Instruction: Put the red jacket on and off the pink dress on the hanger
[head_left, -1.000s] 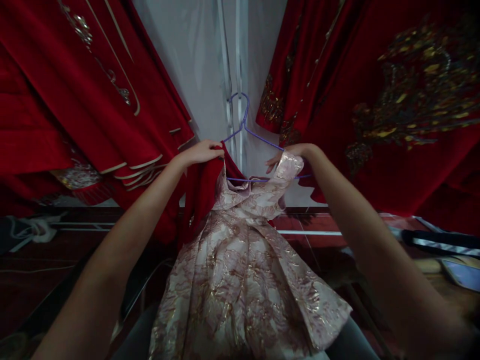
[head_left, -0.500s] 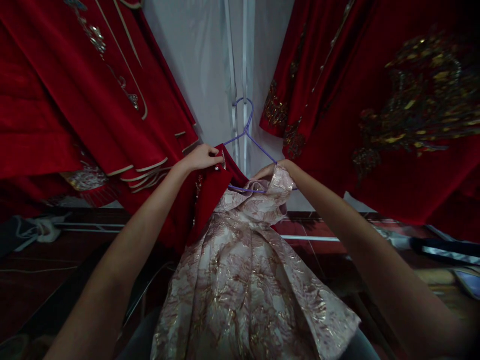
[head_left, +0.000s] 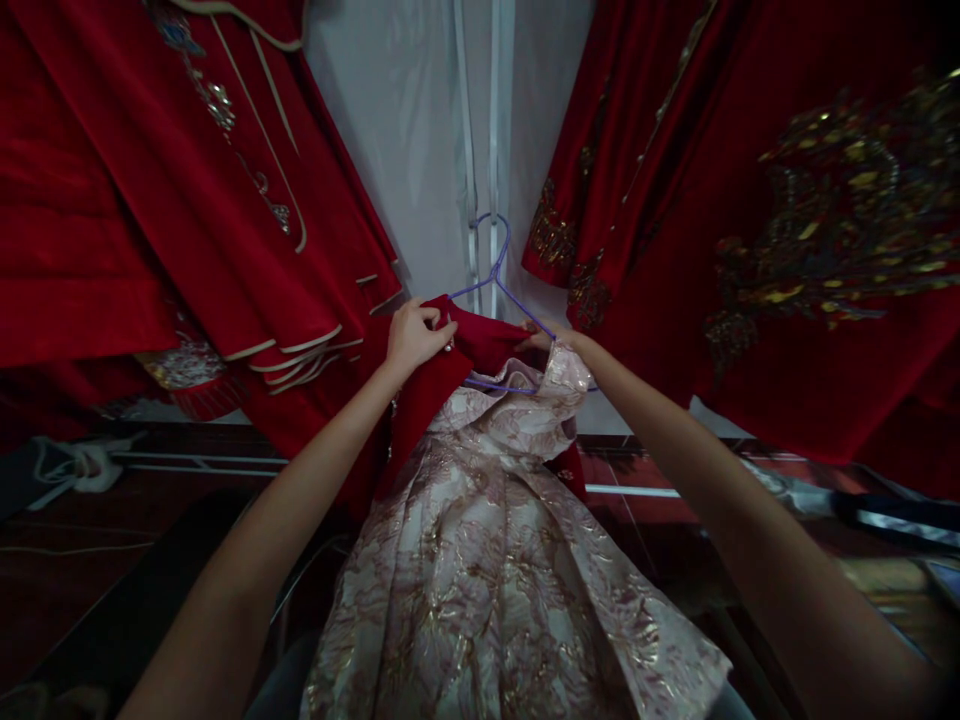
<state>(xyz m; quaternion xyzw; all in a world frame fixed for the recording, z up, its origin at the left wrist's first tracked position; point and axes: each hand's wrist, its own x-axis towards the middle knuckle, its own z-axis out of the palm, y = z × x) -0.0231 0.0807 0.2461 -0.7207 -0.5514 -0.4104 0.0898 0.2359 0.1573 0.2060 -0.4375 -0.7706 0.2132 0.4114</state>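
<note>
A pale pink and gold brocade dress (head_left: 480, 540) hangs on a purple hanger (head_left: 495, 265), its skirt spreading toward me. Behind the dress and around the hanger's left arm lies a red jacket (head_left: 427, 405) with beaded trim. My left hand (head_left: 418, 338) is closed, thumb and fingers pinching the jacket's upper edge on the left. Beside the dress's right shoulder, my right hand (head_left: 551, 338) reaches behind the hanger. Its fingertips close on the far edge of the red jacket, partly hidden by the hanger and dress strap.
Red garments (head_left: 225, 200) with pale piping hang on the left. More red garments (head_left: 645, 230) with gold beading hang on the right. A white curtain (head_left: 390, 120) and metal poles (head_left: 493, 120) stand behind. Low white rails (head_left: 634, 491) run above the tiled floor.
My left hand has moved slightly right with the jacket's edge. The red cloth now stretches farther behind the hanger to my right fingertips, and a bit shows below the dress's right side.
</note>
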